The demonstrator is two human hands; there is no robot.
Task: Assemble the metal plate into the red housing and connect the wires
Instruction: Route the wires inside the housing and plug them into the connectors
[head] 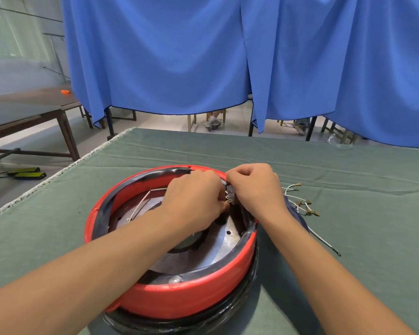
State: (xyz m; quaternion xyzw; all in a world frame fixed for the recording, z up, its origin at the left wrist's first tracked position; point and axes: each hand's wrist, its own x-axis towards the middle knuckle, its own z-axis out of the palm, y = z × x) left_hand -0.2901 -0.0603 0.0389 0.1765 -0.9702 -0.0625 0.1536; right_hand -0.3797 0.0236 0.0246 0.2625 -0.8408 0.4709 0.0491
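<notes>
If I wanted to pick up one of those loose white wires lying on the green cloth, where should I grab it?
Probably pinch a thin white wire on its sleeve just behind the brass terminal, coming from above on the right; it lies flat on the green table cloth, clear of the red round housing.

A round red housing [179, 296] is lying on a green cloth [348, 165] covering the table. A metal plate [218, 247] is seated inside the housing. Both hands are being held over the far inner rim: the left hand [194, 197] and the right hand [254, 187] are curled around a small terminal block [229, 193], which is being pinched between them. A white wire [140, 204] is lying across the plate. Loose white wires [300, 204] with brass terminals are lying on the cloth just beside the housing. Blue curtains [179, 56] are hanging behind the table.
</notes>
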